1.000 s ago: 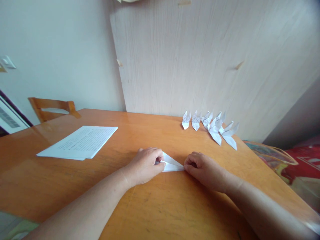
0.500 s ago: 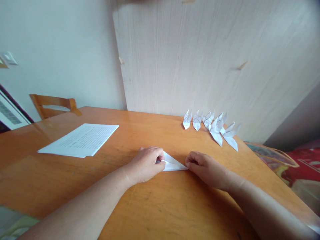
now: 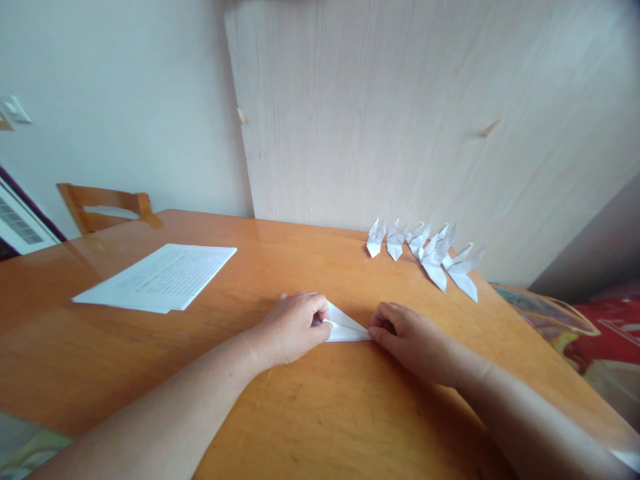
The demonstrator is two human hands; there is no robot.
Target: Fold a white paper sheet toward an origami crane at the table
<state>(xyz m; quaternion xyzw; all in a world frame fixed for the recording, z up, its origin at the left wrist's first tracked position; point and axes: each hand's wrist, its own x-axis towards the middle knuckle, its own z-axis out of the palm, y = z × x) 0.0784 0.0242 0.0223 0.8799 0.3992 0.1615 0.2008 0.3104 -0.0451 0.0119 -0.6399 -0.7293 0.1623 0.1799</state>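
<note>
A folded piece of white paper [image 3: 345, 325] lies on the wooden table between my two hands, narrowing to a point on the right. My left hand [image 3: 300, 328] is closed on its wide left end, thumb and fingers pinching a fold and hiding that end. At the pointed right tip, my right hand [image 3: 407, 337] pinches the paper between thumb and forefinger. Behind my right hand stand several white folded-paper figures [image 3: 433, 260] with upright points, some showing printed text.
A stack of printed sheets [image 3: 157, 277] lies on the left of the wooden table [image 3: 280, 413]. Beyond the left edge is a wooden chair [image 3: 107, 207]. A pale panel [image 3: 370, 120] rises behind the table. Red and clear plastic items [image 3: 607, 327] sit past the right edge.
My right hand has shifted slightly left, its thumb now overlapping the paper's pointed tip. My left hand keeps its grip in nearly the same spot. The view has shifted very slightly.
</note>
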